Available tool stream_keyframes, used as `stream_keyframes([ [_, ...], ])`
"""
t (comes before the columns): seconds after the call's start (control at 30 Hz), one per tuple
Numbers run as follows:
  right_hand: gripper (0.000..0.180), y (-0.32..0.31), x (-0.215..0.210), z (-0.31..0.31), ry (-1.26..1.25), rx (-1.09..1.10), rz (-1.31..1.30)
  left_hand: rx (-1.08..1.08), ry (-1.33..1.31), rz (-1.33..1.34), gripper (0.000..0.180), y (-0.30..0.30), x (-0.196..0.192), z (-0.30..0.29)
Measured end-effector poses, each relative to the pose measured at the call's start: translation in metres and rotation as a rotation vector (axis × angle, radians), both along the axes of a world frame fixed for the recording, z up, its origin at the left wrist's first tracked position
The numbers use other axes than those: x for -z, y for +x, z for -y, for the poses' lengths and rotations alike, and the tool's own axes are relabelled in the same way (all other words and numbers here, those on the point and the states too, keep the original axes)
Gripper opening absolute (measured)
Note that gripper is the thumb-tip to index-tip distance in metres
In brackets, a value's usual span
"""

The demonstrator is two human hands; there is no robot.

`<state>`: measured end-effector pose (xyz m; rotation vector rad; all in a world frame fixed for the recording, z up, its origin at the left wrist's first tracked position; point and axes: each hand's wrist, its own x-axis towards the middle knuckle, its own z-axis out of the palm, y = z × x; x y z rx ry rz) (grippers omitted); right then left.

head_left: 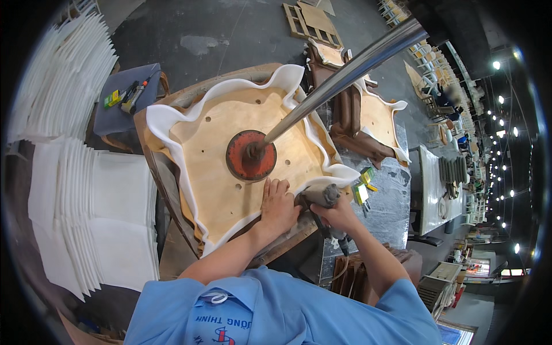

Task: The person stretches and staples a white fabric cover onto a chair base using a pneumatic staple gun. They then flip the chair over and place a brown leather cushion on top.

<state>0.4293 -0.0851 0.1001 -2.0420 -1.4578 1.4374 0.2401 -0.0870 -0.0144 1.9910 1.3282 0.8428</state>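
A squarish wooden seat panel (215,149) lies before me, with a wavy white foam sheet (183,172) standing up around its rim. A red round disc (238,161) at the end of a shiny metal rod (339,83) presses on the panel's middle. At the near edge, my left hand (279,210) is closed over the foam, its fingertips bent onto the wood. My right hand (339,214) grips a grey air staple gun (325,196) by its handle. Its nose is by the foam edge, close to my left thumb. Where the nose touches is hidden.
Tall stacks of white foam sheets (123,213) stand on the left. A blue-grey padded stool (129,98) carries tools and a small box. At right, brown-covered panels (376,121) and small yellow-green boxes (361,192) lie on a plastic-covered table (388,201). A hose hangs below the gun.
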Motion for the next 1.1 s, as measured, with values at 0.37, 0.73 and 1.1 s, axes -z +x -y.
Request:
stream_keyframes([
  [0.37, 0.037, -0.005, 0.0, 0.007, -0.099, 0.011, -0.02, -0.051, -0.044, 0.086, 0.014, 0.007, 0.011, -0.002],
  [0.73, 0.037, -0.008, -0.005, 0.001, -0.111, -0.024, 0.022, -0.042, -0.072, 0.123, 0.017, 0.006, 0.008, -0.004],
  [1.1, 0.038, -0.013, -0.002, 0.003, -0.063, -0.017, 0.057, 0.022, -0.078, 0.014, 0.016, -0.012, -0.006, 0.005],
])
